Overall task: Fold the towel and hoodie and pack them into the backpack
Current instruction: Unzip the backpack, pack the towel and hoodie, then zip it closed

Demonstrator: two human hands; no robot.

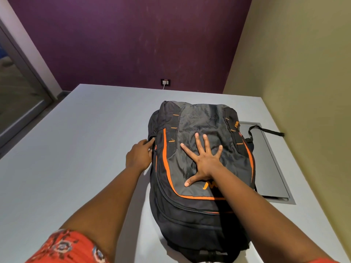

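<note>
A black and grey backpack (pixel 199 130) with orange trim lies flat and bulging on the white table (pixel 76 149). Its zips look closed. My right hand (pixel 203 160) rests flat on the grey front panel, fingers spread wide. My left hand (pixel 139 155) is at the backpack's left side, its fingertips pinching the black edge near the side seam. No towel or hoodie shows anywhere in view.
A grey recessed panel (pixel 269 158) is set into the table right of the backpack, with a black strap (pixel 266 130) lying across it. A wall socket (pixel 165 82) sits on the purple wall behind. A glass door stands at the far left.
</note>
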